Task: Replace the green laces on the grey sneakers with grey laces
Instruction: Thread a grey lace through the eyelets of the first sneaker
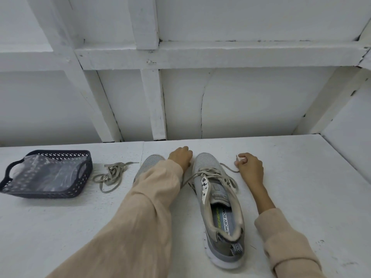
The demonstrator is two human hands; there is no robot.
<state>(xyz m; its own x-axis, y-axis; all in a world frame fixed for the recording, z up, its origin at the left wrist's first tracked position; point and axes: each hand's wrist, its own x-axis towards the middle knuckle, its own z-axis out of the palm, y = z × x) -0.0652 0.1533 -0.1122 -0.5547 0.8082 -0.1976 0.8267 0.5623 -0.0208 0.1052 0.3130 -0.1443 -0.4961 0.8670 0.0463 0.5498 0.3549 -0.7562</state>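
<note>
White table (pixel 301 177); sneaker (pixel 208 167) insole (pixel 223 221) reads "MEMORY FOAM"; right hand (pixel 251 167) pinches lace (pixel 227 167) tip; left hand (pixel 179 157) grasp unclear.

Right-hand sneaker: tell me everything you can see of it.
The right-hand sneaker is grey mesh with a white sole, upright on the white table, toe pointing away. Its insole reads MEMORY FOAM. A greyish lace is loosely threaded through its front eyelets; the right hand pinches one end, the other runs under the left sleeve.
</note>
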